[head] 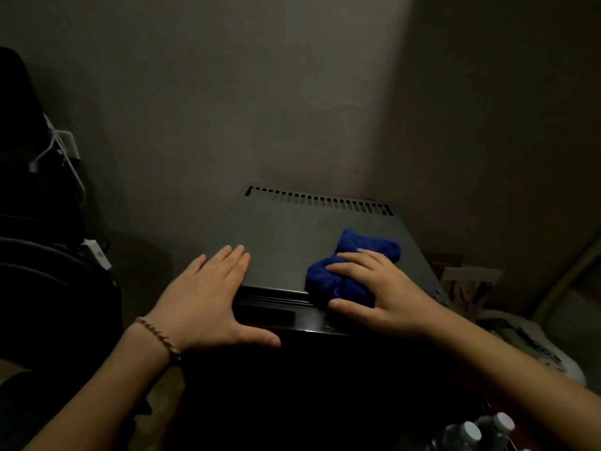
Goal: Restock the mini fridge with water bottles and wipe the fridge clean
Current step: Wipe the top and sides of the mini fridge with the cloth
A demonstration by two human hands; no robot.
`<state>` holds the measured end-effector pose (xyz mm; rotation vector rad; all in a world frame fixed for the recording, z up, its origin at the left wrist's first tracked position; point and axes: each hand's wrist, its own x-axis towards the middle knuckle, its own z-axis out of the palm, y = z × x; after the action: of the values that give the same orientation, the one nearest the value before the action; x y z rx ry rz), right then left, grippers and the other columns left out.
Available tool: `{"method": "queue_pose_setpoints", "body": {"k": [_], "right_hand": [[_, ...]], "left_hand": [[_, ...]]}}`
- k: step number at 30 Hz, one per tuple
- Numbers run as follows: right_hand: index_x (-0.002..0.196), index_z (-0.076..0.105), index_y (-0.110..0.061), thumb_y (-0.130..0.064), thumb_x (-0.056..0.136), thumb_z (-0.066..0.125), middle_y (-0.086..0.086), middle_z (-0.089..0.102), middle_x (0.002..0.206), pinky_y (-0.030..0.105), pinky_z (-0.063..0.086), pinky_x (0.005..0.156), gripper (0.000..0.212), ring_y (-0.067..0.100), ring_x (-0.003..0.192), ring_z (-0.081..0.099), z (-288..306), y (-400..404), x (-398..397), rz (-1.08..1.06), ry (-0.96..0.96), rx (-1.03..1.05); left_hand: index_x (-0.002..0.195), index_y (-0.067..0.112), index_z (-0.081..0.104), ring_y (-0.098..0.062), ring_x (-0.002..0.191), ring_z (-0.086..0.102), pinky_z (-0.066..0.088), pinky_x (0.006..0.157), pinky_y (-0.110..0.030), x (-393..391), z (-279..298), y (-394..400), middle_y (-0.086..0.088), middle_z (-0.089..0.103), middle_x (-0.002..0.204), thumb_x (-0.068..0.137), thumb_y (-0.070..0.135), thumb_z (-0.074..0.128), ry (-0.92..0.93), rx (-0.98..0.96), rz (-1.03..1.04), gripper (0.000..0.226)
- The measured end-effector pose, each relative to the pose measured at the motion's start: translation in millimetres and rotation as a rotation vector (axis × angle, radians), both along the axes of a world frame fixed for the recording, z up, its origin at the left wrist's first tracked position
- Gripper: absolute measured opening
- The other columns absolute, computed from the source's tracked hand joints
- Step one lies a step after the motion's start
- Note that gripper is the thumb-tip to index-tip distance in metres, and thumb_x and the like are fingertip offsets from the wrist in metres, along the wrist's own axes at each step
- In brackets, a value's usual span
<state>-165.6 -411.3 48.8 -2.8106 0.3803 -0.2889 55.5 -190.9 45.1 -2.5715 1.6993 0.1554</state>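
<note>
while the left hand (208, 294) lies flat on the fridge (286, 242), the right hand (377, 291) presses the cloth (354, 255), fingers spread.

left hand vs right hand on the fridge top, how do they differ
The left hand lies flat and bare on the fridge at its front left corner; the right hand rests on a bunched blue cloth near the front right.
The left wrist wears a braided bracelet; the right wrist shows none.
Both have their fingers spread and fairly straight, pointing toward the wall.
</note>
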Motion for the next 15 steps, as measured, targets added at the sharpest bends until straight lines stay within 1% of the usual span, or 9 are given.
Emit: {"method": "queue_pose_setpoints", "body": {"k": [4, 6, 8, 11, 13, 15], "right_hand": [[0.143, 0.041, -0.048, -0.082, 0.083, 0.043, -0.020, 0.032, 0.156, 0.042, 0.018, 0.122, 0.069, 0.014, 0.150, 0.016, -1, 30, 47, 0.065, -0.012, -0.019], [0.141, 0.047, -0.042, -0.074, 0.087, 0.050, -0.014, 0.039, 0.154, 0.039, 0.017, 0.122, 0.063, 0.015, 0.147, 0.022, 2, 39, 73, 0.094, -0.053, -0.029], [0.139, 0.052, -0.038, -0.071, 0.087, 0.053, -0.011, 0.045, 0.150, 0.040, 0.018, 0.122, 0.061, 0.017, 0.144, 0.029, 3, 37, 100, 0.109, -0.067, -0.029], [0.136, 0.053, -0.038, -0.080, 0.083, 0.045, -0.012, 0.049, 0.146, 0.046, 0.027, 0.118, 0.069, 0.019, 0.141, 0.037, 1, 21, 141, 0.131, -0.036, -0.036], [0.132, 0.058, -0.035, -0.081, 0.082, 0.043, -0.010, 0.055, 0.140, 0.047, 0.033, 0.114, 0.070, 0.017, 0.136, 0.044, -1, 9, 171, 0.147, -0.055, -0.038], [0.130, 0.059, -0.034, -0.084, 0.081, 0.042, -0.008, 0.059, 0.136, 0.048, 0.036, 0.110, 0.072, 0.017, 0.132, 0.049, -2, -7, 203, 0.115, -0.052, -0.028]], "left_hand": [[0.156, 0.021, -0.014, -0.007, 0.149, -0.017, 0.001, 0.123, -0.034, 5, -2, 12, 0.008, -0.020, 0.163, 0.043, 0.108, 0.037, 0.069, -0.078, 0.069, 0.152], [0.157, 0.019, -0.012, -0.008, 0.149, -0.017, 0.002, 0.122, -0.032, 4, -3, 14, 0.006, -0.019, 0.164, 0.041, 0.106, 0.043, 0.122, -0.121, 0.100, 0.155], [0.157, 0.018, -0.011, -0.008, 0.148, -0.018, 0.005, 0.122, -0.033, 5, -7, 17, 0.006, -0.020, 0.164, 0.038, 0.104, 0.049, 0.186, -0.169, 0.146, 0.159], [0.157, 0.016, -0.009, -0.009, 0.148, -0.018, 0.001, 0.120, -0.030, 6, -13, 19, 0.004, -0.019, 0.164, 0.034, 0.106, 0.050, 0.199, -0.218, 0.172, 0.163], [0.157, 0.016, -0.010, -0.010, 0.148, -0.019, -0.004, 0.116, -0.028, 7, -14, 18, 0.003, -0.020, 0.164, 0.034, 0.105, 0.051, 0.206, -0.207, 0.175, 0.163], [0.156, 0.016, -0.011, -0.010, 0.148, -0.020, -0.008, 0.113, -0.027, 8, -12, 17, 0.004, -0.021, 0.163, 0.036, 0.104, 0.053, 0.210, -0.190, 0.176, 0.162]]}}
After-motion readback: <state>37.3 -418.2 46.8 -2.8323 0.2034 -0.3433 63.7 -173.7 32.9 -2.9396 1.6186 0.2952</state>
